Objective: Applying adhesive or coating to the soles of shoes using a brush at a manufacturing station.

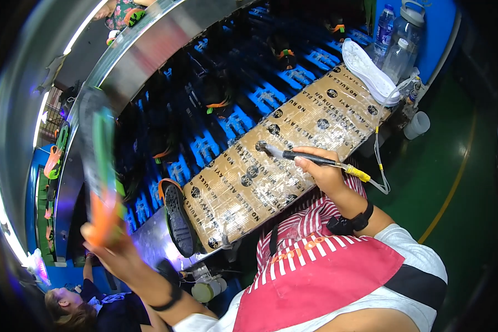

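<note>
My left hand [106, 243] is raised at the lower left and grips a shoe [101, 166] with a dark upper, green trim and an orange heel, blurred by motion. My right hand [323, 171] rests over a cardboard-covered work board [293, 144] wrapped in clear tape and holds a thin black tool [304, 157] with a brush-like tip and a yellow end joined to a pale hose. A black shoe with an orange collar [177, 216] lies sole up at the board's left end. White insoles [371, 72] are stacked at the board's far end.
A conveyor of blue trays [249, 99] carries several dark shoes behind the board. Clear plastic bottles [395, 39] stand at the far right on a blue surface. A white cup [418, 124] sits by the green floor. Another person [77, 310] sits at the lower left.
</note>
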Demonstrator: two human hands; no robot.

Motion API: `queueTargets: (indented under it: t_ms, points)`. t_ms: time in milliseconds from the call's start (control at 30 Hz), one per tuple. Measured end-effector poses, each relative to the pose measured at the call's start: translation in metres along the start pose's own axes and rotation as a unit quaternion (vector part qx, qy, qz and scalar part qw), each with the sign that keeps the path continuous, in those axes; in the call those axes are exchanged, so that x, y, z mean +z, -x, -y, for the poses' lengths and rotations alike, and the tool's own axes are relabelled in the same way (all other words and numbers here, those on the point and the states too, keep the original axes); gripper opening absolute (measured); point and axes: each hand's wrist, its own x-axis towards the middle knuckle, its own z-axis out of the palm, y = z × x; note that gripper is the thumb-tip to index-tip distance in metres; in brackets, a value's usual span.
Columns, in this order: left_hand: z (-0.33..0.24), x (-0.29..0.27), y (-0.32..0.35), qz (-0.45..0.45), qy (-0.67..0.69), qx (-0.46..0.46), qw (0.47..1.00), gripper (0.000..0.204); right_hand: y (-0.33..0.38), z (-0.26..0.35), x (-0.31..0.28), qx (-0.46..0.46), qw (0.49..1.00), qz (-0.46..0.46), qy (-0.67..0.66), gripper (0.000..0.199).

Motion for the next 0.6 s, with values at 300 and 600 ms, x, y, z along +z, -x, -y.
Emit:
queueTargets:
  t_ms: [300, 600]
  points:
    - [0.105, 0.044, 0.159, -0.16, 0.024, -0.366, 0.916, 0.04, -0.009, -0.008, 0.004, -0.067, 0.997, -0.043, -0.01, 0.022]
    - [0.155, 0.048, 0.139, -0.27, 0.395, -0.473, 0.74, 0.059, -0.002, -0.007, 0.002, -0.048, 0.999, -0.008, -0.022, 0.023]
